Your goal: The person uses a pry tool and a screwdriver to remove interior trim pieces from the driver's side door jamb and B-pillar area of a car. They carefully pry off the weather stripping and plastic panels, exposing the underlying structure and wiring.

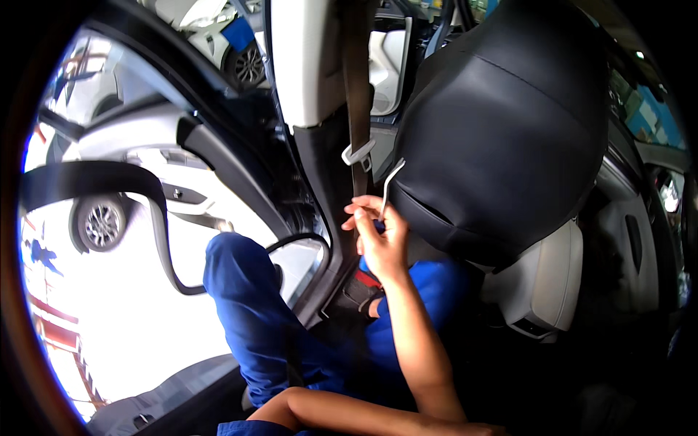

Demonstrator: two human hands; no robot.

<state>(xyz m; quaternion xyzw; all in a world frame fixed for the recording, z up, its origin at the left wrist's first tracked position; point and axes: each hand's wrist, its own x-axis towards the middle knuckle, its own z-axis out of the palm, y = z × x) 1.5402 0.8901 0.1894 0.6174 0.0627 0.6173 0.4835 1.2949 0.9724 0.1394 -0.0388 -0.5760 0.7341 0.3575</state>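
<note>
My right hand (384,236) is raised in front of the black leather-like seat back (502,138). Its fingers are closed around a thin, pale hook tool (386,190) with a bent tip and what looks like a dark blue grip. That tip comes up against, or very close to, the left edge of the seat back; contact cannot be made out. A short slit or fold shows in the cover just right of the hand. My left forearm crosses low in front of me, and my left hand (480,429) is mostly cut off and dark at the lower edge.
A brown seat belt (357,87) with a pale latch tongue (358,154) hangs along the door pillar (305,65). Left is an open car door (156,211). A beige padded box (545,280) stands right of the seat. My blue-trousered knees (243,269) are below.
</note>
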